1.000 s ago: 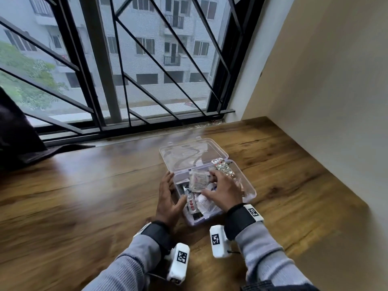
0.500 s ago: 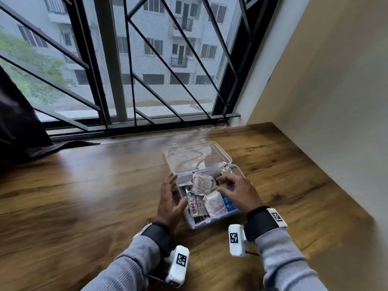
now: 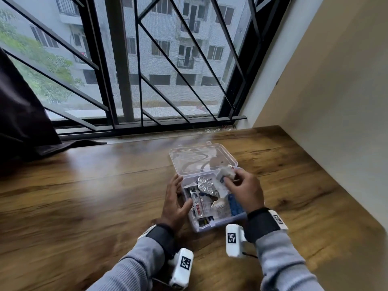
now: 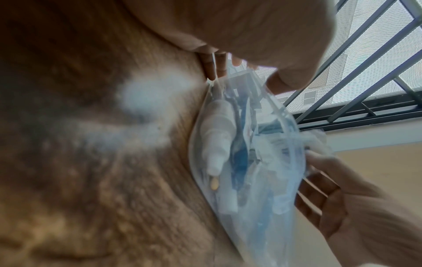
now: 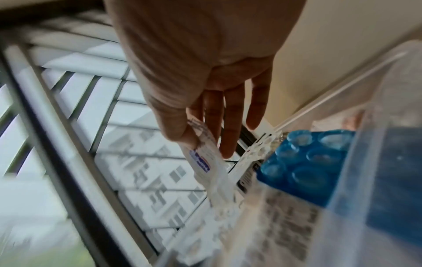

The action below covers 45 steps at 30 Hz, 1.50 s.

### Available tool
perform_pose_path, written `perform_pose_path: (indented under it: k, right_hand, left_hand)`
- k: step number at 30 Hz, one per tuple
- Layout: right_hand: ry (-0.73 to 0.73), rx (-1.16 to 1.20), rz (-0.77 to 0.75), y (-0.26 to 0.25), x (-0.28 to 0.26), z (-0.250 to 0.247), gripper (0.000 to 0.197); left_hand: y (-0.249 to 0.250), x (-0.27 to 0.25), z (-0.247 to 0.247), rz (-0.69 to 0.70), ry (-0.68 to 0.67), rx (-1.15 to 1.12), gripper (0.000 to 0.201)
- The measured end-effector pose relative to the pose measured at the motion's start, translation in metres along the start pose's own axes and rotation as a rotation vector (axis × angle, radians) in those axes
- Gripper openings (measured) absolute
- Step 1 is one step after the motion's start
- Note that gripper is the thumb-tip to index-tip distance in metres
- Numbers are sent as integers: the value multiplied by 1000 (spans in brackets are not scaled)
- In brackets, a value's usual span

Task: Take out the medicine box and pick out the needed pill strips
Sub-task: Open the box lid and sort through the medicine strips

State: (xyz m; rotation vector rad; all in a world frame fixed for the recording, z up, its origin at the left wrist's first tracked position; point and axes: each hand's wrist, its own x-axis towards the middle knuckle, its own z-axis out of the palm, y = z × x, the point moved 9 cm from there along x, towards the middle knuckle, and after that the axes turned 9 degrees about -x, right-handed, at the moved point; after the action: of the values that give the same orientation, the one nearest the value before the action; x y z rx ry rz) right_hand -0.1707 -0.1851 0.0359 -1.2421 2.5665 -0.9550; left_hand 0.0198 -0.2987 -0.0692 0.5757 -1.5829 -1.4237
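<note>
My right hand [image 3: 243, 191] pinches a small white printed paper sachet [image 3: 225, 173] between thumb and fingertips, lifted just above the far right corner of the clear plastic medicine box [image 3: 220, 224]. My left hand [image 3: 175, 203] lies spread against the box's left wall, thumb hooked over the rim, steadying it.

The box sits open on the brown wood-grain counter [image 3: 84, 196], its clear lid [image 3: 202, 160] laid back flat on the far side. Inside, a crumpled silver foil pill strip [image 3: 206, 186] lies near the middle, a blue blister pill strip [image 3: 235, 204] stands along the right wall beneath my right wrist, and a red-and-white printed strip [image 3: 197, 205] lies at the left. Farther off are the black window grille [image 3: 168, 66] and, at the far left, a dark curtain [image 3: 23, 114].

What I hold looks like a sachet, not a strip, so I risk pulling out the wrong item. The pinch is light and at one edge; the sachet could slip back and bury the strips. If my left hand eases off, the light box could skid on the smooth counter.

The sachet is motion-blurred, its print unreadable. My right hand covers part of the box, and both wrist views are smeared, so the lower layers stay hidden.
</note>
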Motion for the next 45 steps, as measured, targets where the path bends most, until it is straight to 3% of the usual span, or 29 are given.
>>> perform_pose_path:
  k: [3,5,7,9,10,13,18,20,22,24,27,29,33,36,38,42,45]
  right_hand:
    - [53,433,130,21,-4,-18,16]
    - [40,513,237,40,-6,-19,14]
    - [15,419,301,61,-5,-18,10]
    - [-47,108,311,74,-2,-18,9]
    - [-80,-64,305,78,-1,-17,18]
    - [-83,-292,264,75,-2,-17,49]
    - [-50,-509,175,59,-1,-15,55]
    - [52,-568,91,43,0,-21,52]
    - [53,-470,-18,22,2,-15,39]
    - [-107,-412,-121,1,4,9,32]
    - [-309,-510,-229,-24,3,47,46]
    - [-309,-579,-237,-31,5,56,48]
    - [-189,-566,-272,-44,4,45,24]
    - [-3,-434,-313,-51,-4,19,9]
    - [58,-240,-265,-44,-9,1,7]
    - [135,404,41,-8,-17,-24,14]
    - [55,878,319,11,-30,-15,20]
  left_hand:
    - [2,0,0,10,2,16,70]
    - [1,0,-1,14,4,21,70]
    - [1,0,-1,15,1,28,70]
    - [1,0,-1,16,-1,28,70]
    - [1,0,-1,13,-1,27,70]
    - [2,0,0,7,-11,14,70]
    - [0,0,1,-2,-12,8,70]
    - [-1,0,1,-2,-12,14,71]
    - [0,1,0,-1,-12,19,71]
    - [-1,1,0,2,-11,11,71]
    - [-3,1,0,6,-10,2,70]
    - [-5,0,0,-2,-9,-2,70]
    - [-7,0,0,-7,7,12,72]
    - [-9,0,-1,-8,9,13,73]
    - [-9,0,-2,-8,8,11,72]
    - [-7,0,-1,-6,4,10,72]
    - [-9,0,-2,1,3,11,72]
